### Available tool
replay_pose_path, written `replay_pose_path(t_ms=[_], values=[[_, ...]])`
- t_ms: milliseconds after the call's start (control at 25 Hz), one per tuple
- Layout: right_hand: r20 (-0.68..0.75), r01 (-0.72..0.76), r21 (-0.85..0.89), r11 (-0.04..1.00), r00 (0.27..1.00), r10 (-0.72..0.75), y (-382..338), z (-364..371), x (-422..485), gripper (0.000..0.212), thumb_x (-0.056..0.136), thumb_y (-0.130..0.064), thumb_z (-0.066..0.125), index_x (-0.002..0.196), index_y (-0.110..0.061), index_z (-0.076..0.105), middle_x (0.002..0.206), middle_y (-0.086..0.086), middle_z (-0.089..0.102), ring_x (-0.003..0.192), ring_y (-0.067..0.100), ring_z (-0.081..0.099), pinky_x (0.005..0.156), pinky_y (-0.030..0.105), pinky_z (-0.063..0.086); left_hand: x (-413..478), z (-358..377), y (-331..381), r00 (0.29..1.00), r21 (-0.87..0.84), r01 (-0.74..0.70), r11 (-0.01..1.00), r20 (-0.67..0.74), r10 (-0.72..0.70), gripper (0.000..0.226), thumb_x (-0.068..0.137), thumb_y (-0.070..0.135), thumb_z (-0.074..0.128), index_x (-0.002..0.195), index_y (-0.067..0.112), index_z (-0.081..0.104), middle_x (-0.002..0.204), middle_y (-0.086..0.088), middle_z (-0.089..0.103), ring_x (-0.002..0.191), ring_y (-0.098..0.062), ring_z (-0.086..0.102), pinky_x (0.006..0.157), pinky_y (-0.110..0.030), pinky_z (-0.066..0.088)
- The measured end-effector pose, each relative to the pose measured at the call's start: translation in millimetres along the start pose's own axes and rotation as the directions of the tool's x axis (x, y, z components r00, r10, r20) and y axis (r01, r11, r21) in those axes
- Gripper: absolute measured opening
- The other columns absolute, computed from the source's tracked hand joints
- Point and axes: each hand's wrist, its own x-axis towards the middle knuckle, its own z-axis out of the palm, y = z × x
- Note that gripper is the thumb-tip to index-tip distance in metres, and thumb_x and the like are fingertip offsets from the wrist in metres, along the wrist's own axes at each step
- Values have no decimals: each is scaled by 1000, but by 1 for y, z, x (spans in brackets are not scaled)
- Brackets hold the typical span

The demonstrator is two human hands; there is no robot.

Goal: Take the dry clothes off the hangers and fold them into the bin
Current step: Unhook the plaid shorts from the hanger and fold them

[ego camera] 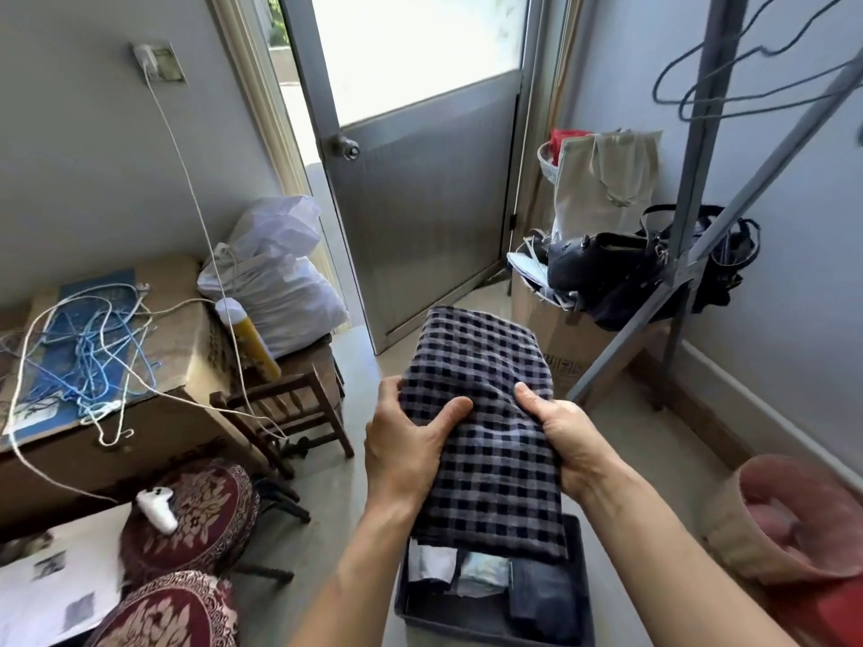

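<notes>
A folded navy-and-white checked garment [485, 413] is held flat in front of me, above the floor. My left hand [406, 445] grips its left edge, thumb on top. My right hand [562, 436] grips its right edge the same way. Directly below, a dark grey bin [576, 600] sits on the floor with several folded clothes inside, white and dark blue; the garment's near end overlaps the bin's top edge. Bare blue wire hangers [747, 81] hang on the grey metal drying rack [700, 179] at the upper right.
A cardboard box with bags [607, 282] stands by the rack's legs. A woven basket [784, 520] is at the right. Left are a cloth-covered box with tangled hangers and cord [93, 347], a small wooden chair [299, 403] and two patterned cushions [196, 516]. A metal door [420, 203] is ahead.
</notes>
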Motion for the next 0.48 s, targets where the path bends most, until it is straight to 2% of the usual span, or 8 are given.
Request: replay_pose_path(t_ms=[80,120,200,240,320,400,480], values=[[-55,-4,22,1000,998,6,9,-3,36,37,95,-28,58,113,3,64,99,22,73,85,35,72,72,44,60,29,5,-30,982,-163,121,979,163,-94,59,90,41,63,140,44,32,114,5,65,101,-13,66,92,-37,54],[-64,-21,24,999,998,23,13,-7,54,36,97,-29,55,114,3,63,101,22,73,88,35,72,74,45,60,46,6,-47,956,-264,183,947,274,-108,54,96,33,56,140,52,31,117,5,65,105,-15,67,92,-35,54],[-61,-55,3,998,997,55,21,-18,87,36,100,-26,49,119,2,61,107,22,71,98,36,69,85,47,56,76,10,-75,870,-355,316,880,477,-120,46,97,18,53,132,49,52,124,7,66,111,-13,66,88,-28,55],[-65,-53,2,999,996,53,26,-24,104,35,101,-22,47,124,1,59,111,21,70,102,35,68,88,47,55,90,16,-90,828,-339,345,875,548,-115,45,95,12,56,125,43,62,127,6,66,113,-14,65,87,-27,55],[-56,-3,-16,1000,998,2,39,-38,135,39,101,-12,44,140,-10,46,125,14,64,110,31,64,90,45,53,115,32,-117,777,-247,364,898,612,-146,48,89,1,62,122,36,66,132,1,61,115,-17,64,92,-31,55],[-53,96,-21,995,994,-97,54,-51,167,55,101,-4,40,151,-25,28,139,3,50,120,26,58,93,41,52,141,56,-143,767,-178,334,926,623,-157,59,86,-5,65,128,36,60,137,1,55,120,-19,59,102,-36,50],[-72,158,-27,987,985,-160,74,-68,200,60,102,-3,40,152,-32,25,147,2,43,124,24,54,97,41,50,162,84,-171,759,-156,299,941,637,-135,69,84,-9,64,134,37,52,135,5,52,120,-16,57,103,-35,48]])
